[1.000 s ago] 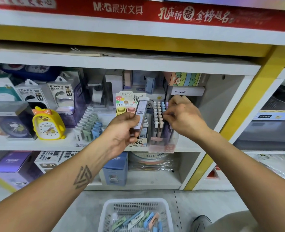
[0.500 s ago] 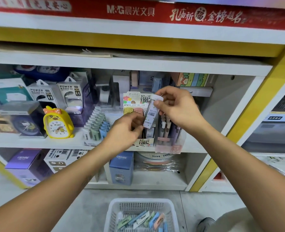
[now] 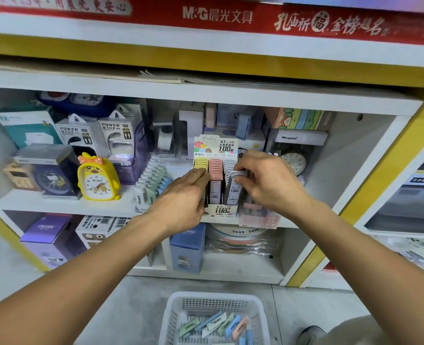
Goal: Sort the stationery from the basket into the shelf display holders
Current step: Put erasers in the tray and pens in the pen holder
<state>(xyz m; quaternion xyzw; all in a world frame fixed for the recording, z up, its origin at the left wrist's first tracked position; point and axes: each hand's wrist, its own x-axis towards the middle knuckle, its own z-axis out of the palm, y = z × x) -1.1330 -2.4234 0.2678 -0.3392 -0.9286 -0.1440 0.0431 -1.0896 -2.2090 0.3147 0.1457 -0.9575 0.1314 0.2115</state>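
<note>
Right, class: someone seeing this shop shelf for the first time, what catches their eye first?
Two bare hands meet at the pencil-lead display holder on the middle shelf: the right hand pinches a grey lead case into its right-hand column, and the left hand rests on the yellow column. Left of them stands a yellow chick alarm clock; below, on the floor, a white basket holds pastel packets.

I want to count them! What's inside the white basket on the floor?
The white basket holds a loose pile of small flat packs in green, blue, white and orange. Its bottom edge runs out of the picture, so anything lower down can't be seen or counted.
</note>
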